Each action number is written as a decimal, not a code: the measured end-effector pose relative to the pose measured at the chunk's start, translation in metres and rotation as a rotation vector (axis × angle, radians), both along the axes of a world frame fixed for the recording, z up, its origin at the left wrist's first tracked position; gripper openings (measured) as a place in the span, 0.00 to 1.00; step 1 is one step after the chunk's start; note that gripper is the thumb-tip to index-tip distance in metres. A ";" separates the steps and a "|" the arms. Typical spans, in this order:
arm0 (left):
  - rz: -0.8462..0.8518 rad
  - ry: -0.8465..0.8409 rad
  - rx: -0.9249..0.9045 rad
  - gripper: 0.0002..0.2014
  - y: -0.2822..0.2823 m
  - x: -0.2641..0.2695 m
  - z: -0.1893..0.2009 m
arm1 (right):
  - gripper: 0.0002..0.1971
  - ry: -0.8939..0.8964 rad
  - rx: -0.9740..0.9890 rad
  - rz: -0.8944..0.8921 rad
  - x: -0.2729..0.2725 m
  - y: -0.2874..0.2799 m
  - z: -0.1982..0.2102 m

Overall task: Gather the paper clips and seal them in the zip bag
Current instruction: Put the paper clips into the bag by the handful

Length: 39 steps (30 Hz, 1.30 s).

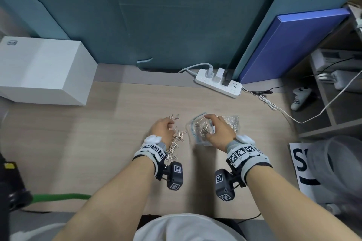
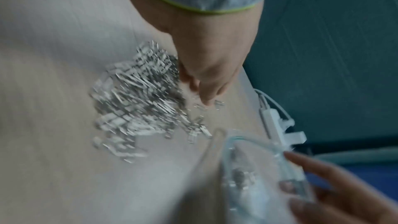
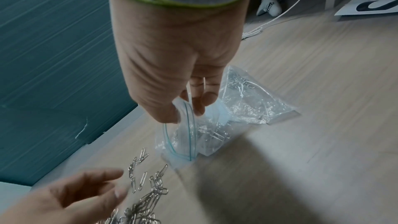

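Note:
A pile of silver paper clips point(image 1: 176, 139) lies loose on the wooden desk point(image 1: 98, 133). My left hand point(image 1: 170, 124) hovers over the pile's far end with fingers spread and relaxed, holding nothing; the right wrist view shows this left hand point(image 3: 112, 183) beside the clips point(image 3: 146, 192). My right hand point(image 1: 209, 126) pinches the rim of the clear zip bag point(image 1: 201, 133), holding its blue-lined mouth up and gaping toward the pile. The bag point(image 3: 204, 137) has some clips inside. The left wrist view is blurred, with the clips point(image 2: 137, 101) and the bag point(image 2: 247, 168).
More crumpled clear plastic holding clips point(image 1: 233, 121) lies just behind the right hand. A white power strip point(image 1: 218, 83) with cables sits at the back, a white box point(image 1: 45, 70) at the far left, and shelves point(image 1: 333, 103) at the right.

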<state>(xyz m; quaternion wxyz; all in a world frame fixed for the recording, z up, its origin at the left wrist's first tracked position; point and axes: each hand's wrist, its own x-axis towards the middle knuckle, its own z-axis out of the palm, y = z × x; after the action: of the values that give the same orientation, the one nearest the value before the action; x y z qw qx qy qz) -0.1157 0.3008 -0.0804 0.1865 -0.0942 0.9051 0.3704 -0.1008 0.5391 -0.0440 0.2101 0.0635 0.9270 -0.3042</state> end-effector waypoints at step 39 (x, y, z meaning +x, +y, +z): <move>-0.076 0.002 0.063 0.07 0.024 0.014 0.004 | 0.39 -0.063 -0.054 0.043 0.026 -0.026 0.001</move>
<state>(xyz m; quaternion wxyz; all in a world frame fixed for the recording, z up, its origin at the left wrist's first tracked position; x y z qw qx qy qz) -0.1017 0.3249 -0.0768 0.2022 -0.0532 0.8962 0.3914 -0.0750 0.5132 -0.0433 0.2473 0.0473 0.9125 -0.3225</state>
